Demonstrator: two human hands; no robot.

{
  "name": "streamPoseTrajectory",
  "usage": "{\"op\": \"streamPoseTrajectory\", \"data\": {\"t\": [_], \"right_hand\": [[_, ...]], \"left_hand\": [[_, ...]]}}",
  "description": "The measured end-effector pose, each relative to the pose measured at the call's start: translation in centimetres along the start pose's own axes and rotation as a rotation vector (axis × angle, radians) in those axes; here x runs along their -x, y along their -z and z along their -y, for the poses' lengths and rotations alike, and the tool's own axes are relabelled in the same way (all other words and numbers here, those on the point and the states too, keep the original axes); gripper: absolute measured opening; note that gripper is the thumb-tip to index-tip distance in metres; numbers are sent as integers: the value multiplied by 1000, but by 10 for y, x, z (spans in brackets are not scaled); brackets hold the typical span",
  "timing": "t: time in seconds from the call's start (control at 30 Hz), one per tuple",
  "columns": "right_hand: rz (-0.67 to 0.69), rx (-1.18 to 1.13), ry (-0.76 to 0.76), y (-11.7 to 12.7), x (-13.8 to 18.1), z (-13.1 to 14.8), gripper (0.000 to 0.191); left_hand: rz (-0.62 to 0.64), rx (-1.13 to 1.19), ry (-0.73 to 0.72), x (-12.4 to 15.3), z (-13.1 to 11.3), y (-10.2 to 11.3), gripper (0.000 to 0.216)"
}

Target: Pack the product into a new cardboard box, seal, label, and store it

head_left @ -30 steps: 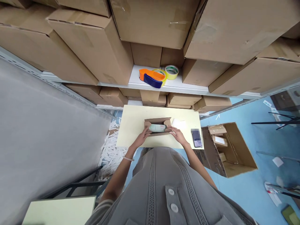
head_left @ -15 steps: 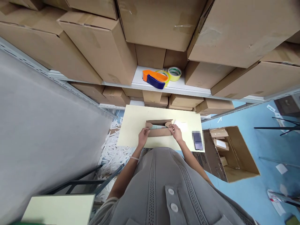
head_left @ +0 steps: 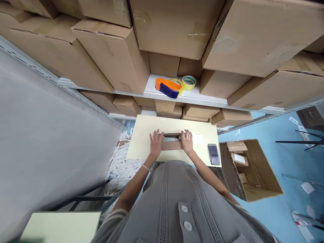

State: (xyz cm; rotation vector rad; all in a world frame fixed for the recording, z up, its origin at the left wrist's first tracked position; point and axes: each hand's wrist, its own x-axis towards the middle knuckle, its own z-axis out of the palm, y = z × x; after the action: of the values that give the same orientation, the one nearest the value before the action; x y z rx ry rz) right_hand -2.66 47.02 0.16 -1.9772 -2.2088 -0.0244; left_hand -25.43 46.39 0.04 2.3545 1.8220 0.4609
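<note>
A small brown cardboard box (head_left: 172,145) lies on the pale yellow table (head_left: 144,135) in front of me. My left hand (head_left: 156,143) lies flat over the box's left end, fingers stretched out. On the right end rests my right hand (head_left: 187,141), likewise flat with the fingers extended. Between the hands a narrow gap in the box top shows a sliver of a pale green item (head_left: 172,138) inside.
A white paper slip (head_left: 198,138) and a phone (head_left: 214,153) lie on the table's right side. An open carton (head_left: 255,175) with small boxes stands on the blue floor at right. A tape dispenser (head_left: 168,87) and tape roll (head_left: 189,81) sit on the shelf among stacked cartons. White scraps (head_left: 121,165) pile at left.
The pale green item went down into the box. Both hands moved from holding it and the side flaps to lying flat on the box's ends, and the opening has narrowed.
</note>
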Motion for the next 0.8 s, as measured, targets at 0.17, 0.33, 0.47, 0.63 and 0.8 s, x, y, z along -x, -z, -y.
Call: {"op": "streamPoseTrajectory", "data": {"t": [0.17, 0.33, 0.47, 0.63, 0.8], "right_hand": [[-8, -45, 50, -3, 12, -6, 47], [20, -63, 117, -6, 24, -14, 46], [79, -32, 155, -10, 41, -15, 56], [123, 3, 122, -13, 57, -14, 56], [152, -2, 82, -12, 52, -10, 56]], "left_hand": [[-80, 44, -45, 9, 6, -13, 51], [-154, 97, -135, 13, 12, -27, 31], [-156, 96, -203, 19, 17, -34, 32], [-31, 61, -225, 33, 13, -32, 39], [83, 35, -315, 41, -12, -33, 58]]}}
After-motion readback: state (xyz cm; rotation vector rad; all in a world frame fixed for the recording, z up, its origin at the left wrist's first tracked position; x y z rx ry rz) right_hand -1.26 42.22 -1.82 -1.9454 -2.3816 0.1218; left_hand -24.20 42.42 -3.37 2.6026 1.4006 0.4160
